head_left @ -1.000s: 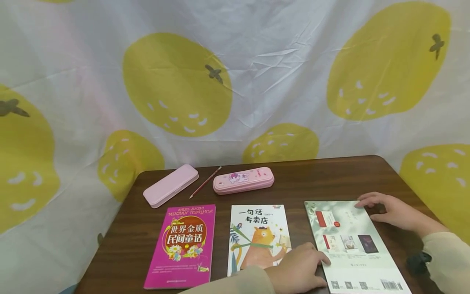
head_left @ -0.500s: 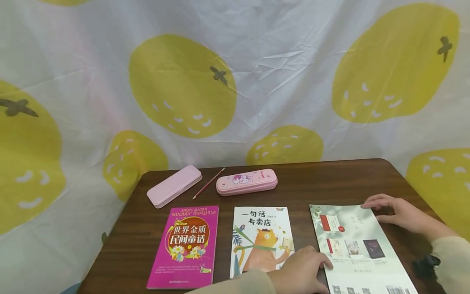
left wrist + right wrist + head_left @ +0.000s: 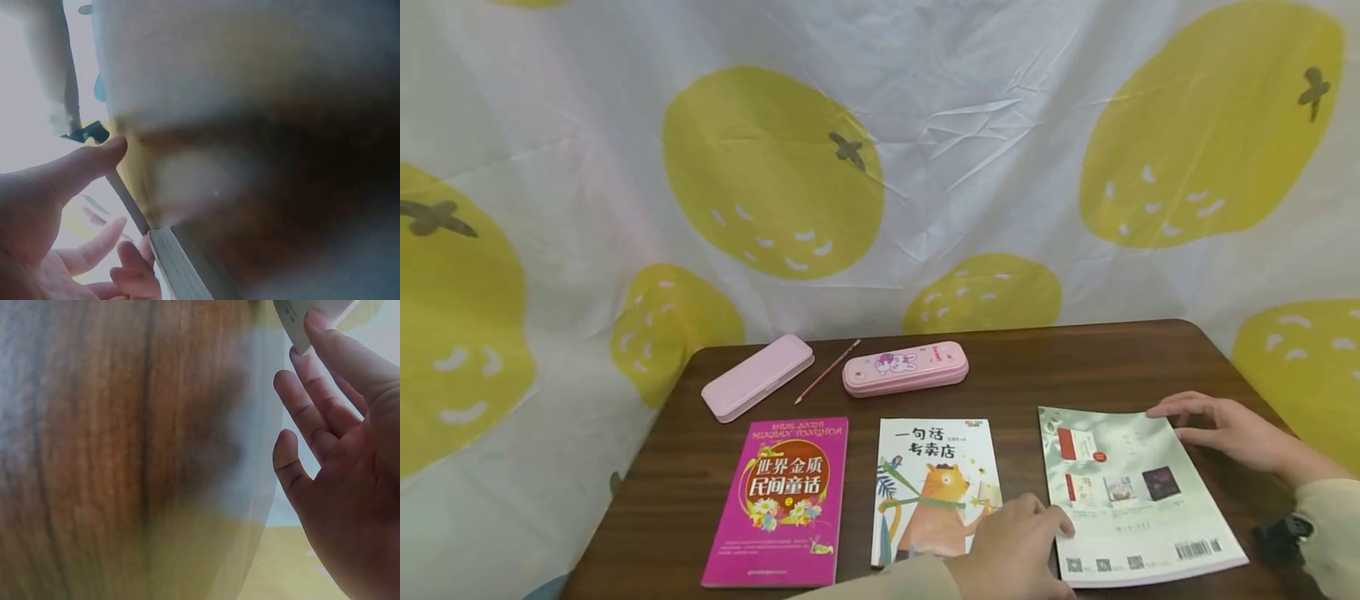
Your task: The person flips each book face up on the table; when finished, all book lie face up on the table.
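Note:
A thin light green book (image 3: 1131, 533), back cover up with a barcode, lies at the right of the head view, slightly bowed. My right hand (image 3: 1232, 437) pinches its far right corner between thumb and fingers; in the right wrist view that pale corner (image 3: 300, 331) shows at the fingertips. My left hand (image 3: 1015, 546) is at the light green book's left edge, over the near right corner of the white book with a cartoon cat (image 3: 932, 496). In the left wrist view its thumb is extended, and its loosely bent fingers (image 3: 134, 269) lie beside a book's page edge.
A magenta book (image 3: 778, 500) lies at the left on the dark wooden table (image 3: 1060, 358). Behind the books are a plain pink pencil case (image 3: 756, 379), a pencil (image 3: 827, 371) and a pink pencil case with a rabbit print (image 3: 906, 369). A lemon-patterned cloth (image 3: 970, 167) hangs behind the table.
The light green book's near end has moved up in view, showing its whole bottom edge, and its cover has become bowed. Both hands have stayed about the same place beside it.

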Tool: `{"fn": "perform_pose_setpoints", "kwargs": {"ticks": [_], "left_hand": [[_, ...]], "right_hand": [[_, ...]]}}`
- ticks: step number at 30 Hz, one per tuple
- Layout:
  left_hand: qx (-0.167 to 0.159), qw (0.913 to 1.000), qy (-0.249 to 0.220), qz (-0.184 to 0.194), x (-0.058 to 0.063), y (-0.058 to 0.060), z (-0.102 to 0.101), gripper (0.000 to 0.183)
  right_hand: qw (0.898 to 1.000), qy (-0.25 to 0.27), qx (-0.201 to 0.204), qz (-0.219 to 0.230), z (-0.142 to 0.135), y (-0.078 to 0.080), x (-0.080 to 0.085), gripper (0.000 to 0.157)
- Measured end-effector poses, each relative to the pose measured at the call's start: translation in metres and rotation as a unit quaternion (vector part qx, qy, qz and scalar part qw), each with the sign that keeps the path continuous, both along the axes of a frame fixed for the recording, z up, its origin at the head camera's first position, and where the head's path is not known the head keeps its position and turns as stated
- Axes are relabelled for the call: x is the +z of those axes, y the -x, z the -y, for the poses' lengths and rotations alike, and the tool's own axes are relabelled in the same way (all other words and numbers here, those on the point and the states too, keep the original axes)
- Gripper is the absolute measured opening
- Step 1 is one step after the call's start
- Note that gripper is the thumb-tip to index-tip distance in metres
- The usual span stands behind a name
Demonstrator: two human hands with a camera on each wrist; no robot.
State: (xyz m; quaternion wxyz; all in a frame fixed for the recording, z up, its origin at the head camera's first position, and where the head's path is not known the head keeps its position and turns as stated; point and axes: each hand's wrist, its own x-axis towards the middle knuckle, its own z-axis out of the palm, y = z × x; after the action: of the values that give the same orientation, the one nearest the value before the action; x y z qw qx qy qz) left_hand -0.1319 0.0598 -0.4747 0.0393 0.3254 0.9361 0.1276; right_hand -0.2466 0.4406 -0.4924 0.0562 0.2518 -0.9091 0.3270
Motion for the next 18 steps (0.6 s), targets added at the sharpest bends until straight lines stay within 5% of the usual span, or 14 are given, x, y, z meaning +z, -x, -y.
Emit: {"fn": "perform_pose_setpoints", "kwargs": {"ticks": [7, 12, 18], "left_hand": [[0.014, 0.9989, 0.0, -0.044, 0.005, -0.001, 0.007, 0.038], [0.008, 0.9949, -0.053, -0.086, 0.011, 0.0, 0.019, 0.021], [0.043, 0.987, -0.108, -0.111, 0.022, 0.003, 0.029, 0.017]], "right_hand": [[1.0, 0.016, 0.004, -0.013, 0.001, -0.002, 0.005, 0.029], [0.999, 0.045, 0.007, -0.017, -0.001, -0.006, 0.006, 0.029], [0.993, 0.117, 0.026, 0.021, -0.001, -0.005, 0.007, 0.03]]}}
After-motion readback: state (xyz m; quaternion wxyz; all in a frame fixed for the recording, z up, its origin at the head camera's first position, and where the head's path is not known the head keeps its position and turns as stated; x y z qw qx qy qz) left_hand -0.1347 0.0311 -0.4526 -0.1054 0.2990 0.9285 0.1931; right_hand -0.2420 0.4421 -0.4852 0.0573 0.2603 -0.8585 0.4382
